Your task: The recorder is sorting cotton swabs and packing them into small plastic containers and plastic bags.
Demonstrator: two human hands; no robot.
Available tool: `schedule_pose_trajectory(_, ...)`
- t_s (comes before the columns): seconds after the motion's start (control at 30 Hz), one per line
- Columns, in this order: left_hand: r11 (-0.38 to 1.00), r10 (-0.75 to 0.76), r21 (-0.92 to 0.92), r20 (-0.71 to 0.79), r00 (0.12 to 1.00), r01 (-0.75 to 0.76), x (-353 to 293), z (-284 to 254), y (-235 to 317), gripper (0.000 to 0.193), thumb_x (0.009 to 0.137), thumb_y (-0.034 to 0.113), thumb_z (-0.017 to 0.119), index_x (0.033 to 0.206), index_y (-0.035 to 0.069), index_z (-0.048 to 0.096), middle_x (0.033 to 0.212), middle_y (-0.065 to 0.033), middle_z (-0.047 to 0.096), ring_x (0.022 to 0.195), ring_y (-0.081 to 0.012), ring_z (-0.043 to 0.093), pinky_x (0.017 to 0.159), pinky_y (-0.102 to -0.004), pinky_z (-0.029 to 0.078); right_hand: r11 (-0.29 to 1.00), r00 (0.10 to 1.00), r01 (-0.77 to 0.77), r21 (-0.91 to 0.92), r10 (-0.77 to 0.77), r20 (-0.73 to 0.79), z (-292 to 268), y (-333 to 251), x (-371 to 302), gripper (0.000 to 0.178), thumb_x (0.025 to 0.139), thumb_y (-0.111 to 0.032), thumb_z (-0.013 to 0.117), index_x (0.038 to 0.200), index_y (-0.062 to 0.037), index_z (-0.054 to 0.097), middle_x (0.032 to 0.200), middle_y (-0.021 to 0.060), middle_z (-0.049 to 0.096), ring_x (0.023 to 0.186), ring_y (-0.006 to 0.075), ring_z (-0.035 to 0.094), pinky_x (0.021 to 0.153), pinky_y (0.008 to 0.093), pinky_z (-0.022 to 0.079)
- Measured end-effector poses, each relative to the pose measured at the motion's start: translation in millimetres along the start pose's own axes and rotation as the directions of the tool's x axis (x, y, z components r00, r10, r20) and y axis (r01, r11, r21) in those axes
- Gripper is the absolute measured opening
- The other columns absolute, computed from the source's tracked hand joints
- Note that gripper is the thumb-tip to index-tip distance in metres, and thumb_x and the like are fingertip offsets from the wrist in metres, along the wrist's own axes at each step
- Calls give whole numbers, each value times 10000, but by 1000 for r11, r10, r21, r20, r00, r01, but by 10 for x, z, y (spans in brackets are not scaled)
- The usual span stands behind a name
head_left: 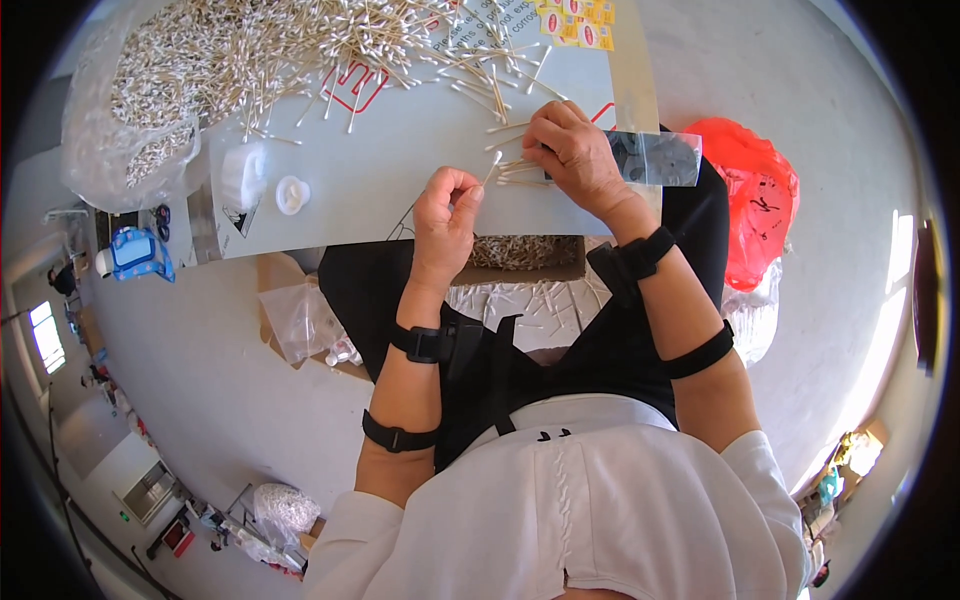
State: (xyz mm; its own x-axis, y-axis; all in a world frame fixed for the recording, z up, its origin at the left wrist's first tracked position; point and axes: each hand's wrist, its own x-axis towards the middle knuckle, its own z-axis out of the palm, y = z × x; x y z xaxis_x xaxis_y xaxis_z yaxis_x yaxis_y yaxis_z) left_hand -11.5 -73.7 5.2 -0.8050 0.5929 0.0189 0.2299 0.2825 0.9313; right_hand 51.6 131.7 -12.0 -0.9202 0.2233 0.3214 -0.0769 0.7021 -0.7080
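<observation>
Near the front of the table, my left hand (447,215) pinches a single cotton swab (491,168) between thumb and forefinger, one white tip pointing up. To its right, my right hand (577,155) has its fingers curled together; whatever they hold is hidden. Several cotton swabs (516,176) lie just below its fingertips, side by side. A clear plastic sachet (670,158) extends from under that hand past the table's right edge. More loose cotton swabs (497,95) are scattered on the table beyond both hands.
A big heap of cotton swabs (250,50) spills from a clear bag (85,150) at far left. A small white tub (292,195) stands near the front edge. Yellow labels (578,20) lie at the back. Below are a carton of swabs (530,255) and a red bag (745,190).
</observation>
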Motion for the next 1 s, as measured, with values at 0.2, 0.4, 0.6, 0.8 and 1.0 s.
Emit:
schedule_pose_trajectory(0.2, 997, 35, 65, -32, 999, -32, -29, 13, -15, 64, 905, 50, 635, 878, 28, 581, 753, 13, 543, 677, -84, 469, 653, -238, 433, 987, 993, 116, -114, -116, 7, 77, -1, -4, 124, 734, -78, 714, 813, -74, 617, 898, 56, 583, 911, 273, 576, 764, 387, 505)
schedule_pose_trajectory(0.4, 893, 261, 261, 360, 896, -366, -136, 39, 156, 155, 767, 13, 695, 868, 43, 583, 817, -81, 578, 776, -255, 564, 691, -344, 480, 995, 986, 24, -95, -39, -159, 54, 105, -5, 73, 749, -68, 705, 792, -71, 646, 874, 73, 588, 872, 286, 594, 721, 386, 509)
schedule_pose_trajectory(0.6, 875, 239, 409, 101, 966, -259, -95, 158, 209, 284, 647, 4, 769, 871, 58, 603, 951, -80, 581, 928, -308, 542, 803, -420, 461, 924, 846, -272, 268, 362, -391, -35, -3, -212, 54, 826, -14, 668, 874, -37, 662, 839, 75, 593, 763, 226, 591, 687, 324, 487)
schedule_pose_trajectory(0.8, 786, 339, 471, 214, 916, -401, 277, 260, 230, 319, 626, 10, 795, 880, 53, 605, 998, -64, 583, 982, -303, 536, 824, -404, 463, 831, 768, -229, 508, 475, -430, 83, -118, -443, 108, 868, 25, 642, 973, 3, 629, 944, 63, 617, 809, 135, 566, 746, 250, 478)
schedule_pose_trajectory(1.0, 852, 310, 411, 104, 945, -325, 101, 191, 184, 249, 662, -61, 709, 835, 66, 584, 886, -70, 580, 890, -303, 551, 770, -408, 461, 746, 777, -330, 579, 563, -283, -82, -91, -562, 82, 853, 29, 651, 928, -6, 647, 834, 50, 615, 713, 124, 564, 670, 260, 479)
